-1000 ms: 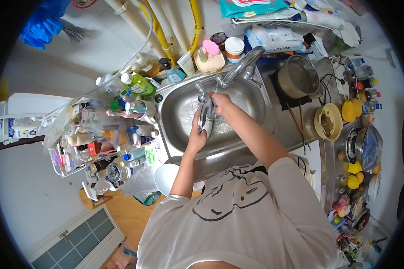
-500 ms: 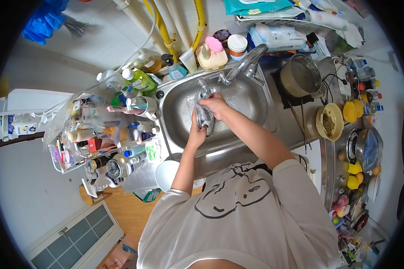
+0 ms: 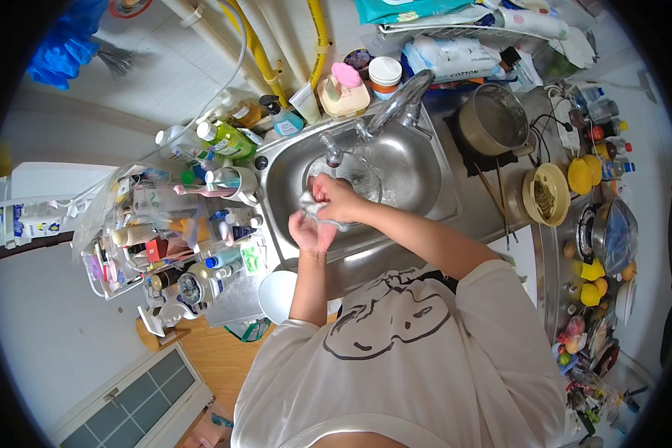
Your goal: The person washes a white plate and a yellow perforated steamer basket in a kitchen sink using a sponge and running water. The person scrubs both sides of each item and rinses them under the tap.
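Observation:
My right hand is closed on a wet, pale grey cloth over the front left of the metal sink. Just below it is my left hand, palm up and against the cloth's lower edge. Its fingers look spread, though the cloth covers part of them. Behind both hands a clear glass bowl sits in the sink under the spout of the tap, with water in it. The right hand hides the bowl's near side.
Left of the sink stand a cup of toothbrushes and a crowded rack of bottles. Soap bottles line the back edge. To the right are a pot, chopsticks and a yellow basket. A white basin is beside my left forearm.
Both hands have moved left and toward me, away from under the spout. My left palm has turned upward. The glass bowl now shows in the sink behind my hands.

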Tool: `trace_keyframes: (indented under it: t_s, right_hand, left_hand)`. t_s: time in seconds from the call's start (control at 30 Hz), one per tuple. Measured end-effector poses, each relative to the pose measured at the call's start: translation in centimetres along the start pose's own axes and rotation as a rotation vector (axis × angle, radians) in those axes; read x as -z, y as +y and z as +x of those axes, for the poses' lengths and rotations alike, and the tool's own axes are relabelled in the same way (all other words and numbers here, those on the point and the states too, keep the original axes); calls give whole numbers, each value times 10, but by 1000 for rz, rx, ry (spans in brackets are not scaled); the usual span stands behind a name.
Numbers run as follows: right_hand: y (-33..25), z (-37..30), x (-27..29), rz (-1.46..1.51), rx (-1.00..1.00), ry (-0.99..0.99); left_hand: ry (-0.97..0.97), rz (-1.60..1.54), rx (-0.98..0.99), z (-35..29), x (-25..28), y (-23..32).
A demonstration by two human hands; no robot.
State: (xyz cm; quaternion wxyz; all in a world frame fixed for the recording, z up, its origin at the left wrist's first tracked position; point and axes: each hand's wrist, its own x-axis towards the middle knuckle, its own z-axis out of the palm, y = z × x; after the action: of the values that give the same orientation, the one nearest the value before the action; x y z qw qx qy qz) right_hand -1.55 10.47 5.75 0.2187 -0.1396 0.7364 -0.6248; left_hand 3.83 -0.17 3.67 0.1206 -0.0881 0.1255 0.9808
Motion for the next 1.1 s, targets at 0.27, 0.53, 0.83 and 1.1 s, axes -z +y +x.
trace_keyframes:
  t_s: [0.27,0.53,0.83,1.1]
  right_hand:
    - [0,-37,19,-507,166,-299]
    - [-14,-59,66,-911,362,-519]
    - [-4,-15,112,-1054,833,-503]
    - [-4,14,93,-1124,858,-441]
  left_hand:
    - [138,198,122,9,-7,-7]
    - [120,416,238,14,-5,21]
    - [62,599,564,15,3,55]
    - [99,556,538,19,7,35]
